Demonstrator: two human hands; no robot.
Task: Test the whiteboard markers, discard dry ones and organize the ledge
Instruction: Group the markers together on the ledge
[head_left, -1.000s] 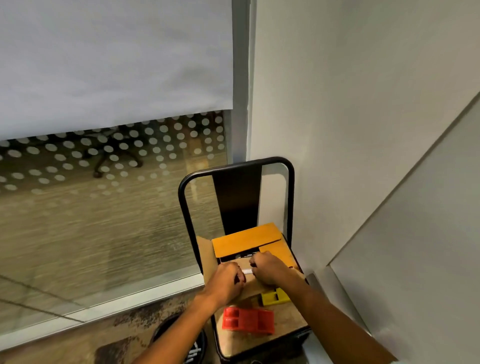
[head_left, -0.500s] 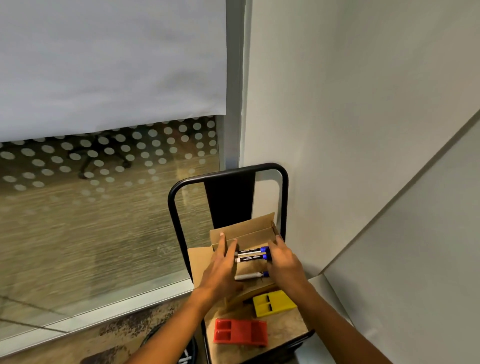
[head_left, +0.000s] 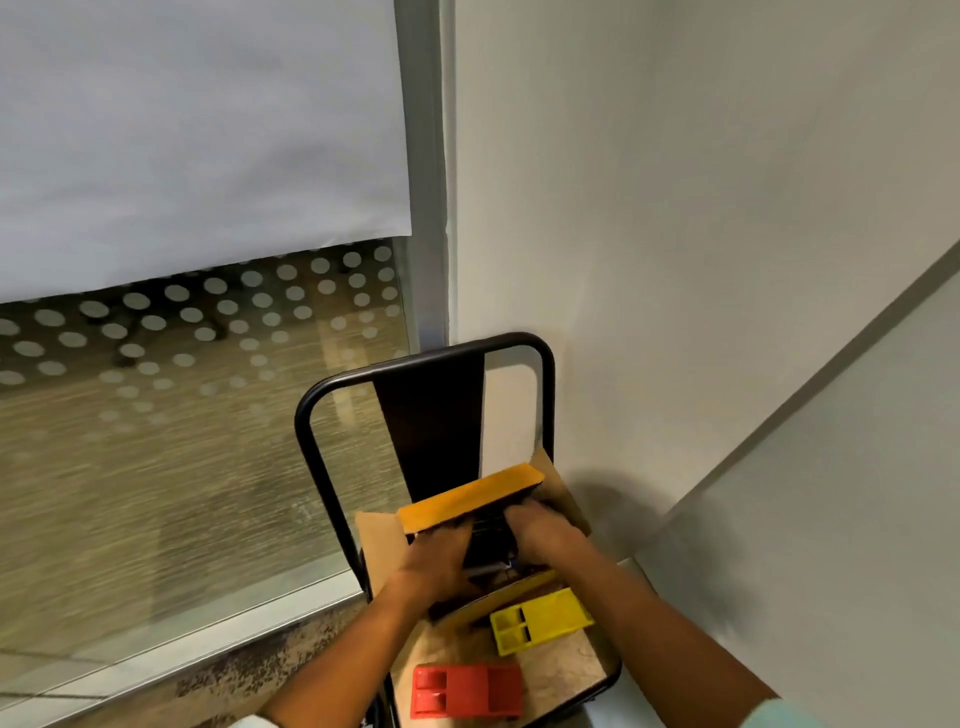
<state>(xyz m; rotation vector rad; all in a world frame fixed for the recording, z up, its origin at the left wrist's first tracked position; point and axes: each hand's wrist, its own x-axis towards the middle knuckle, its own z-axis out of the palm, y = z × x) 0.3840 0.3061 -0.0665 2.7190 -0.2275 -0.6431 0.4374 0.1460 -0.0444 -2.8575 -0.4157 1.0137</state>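
We look down at a black metal-framed chair set in a corner, with a glass wall to its left and a plain wall behind and to its right. On the back half of the chair seat sits an open cardboard box, its orange-faced flap lying over the far side.

Both of our hands are inside the box. Our left hand has its fingers curled down against the box's left inner side; we cannot tell whether those fingers grip anything. Our right hand reaches in from the right, its fingers bent and tucked under the orange flap; what they hold, if anything, is hidden.

Between the two hands, low in the box, a whiteboard marker lies on its side, pale-barrelled with a blue end; it is blurred. Other markers in the box are too dark to make out.

Just in front of the box, near the seat's right edge, lies a yellow plastic holder with two square pockets. A red plastic holder of the same shape lies near the seat's front edge, apart from the yellow one.

A white roller blind covers the upper glass. A whiteboard edge runs along the right.
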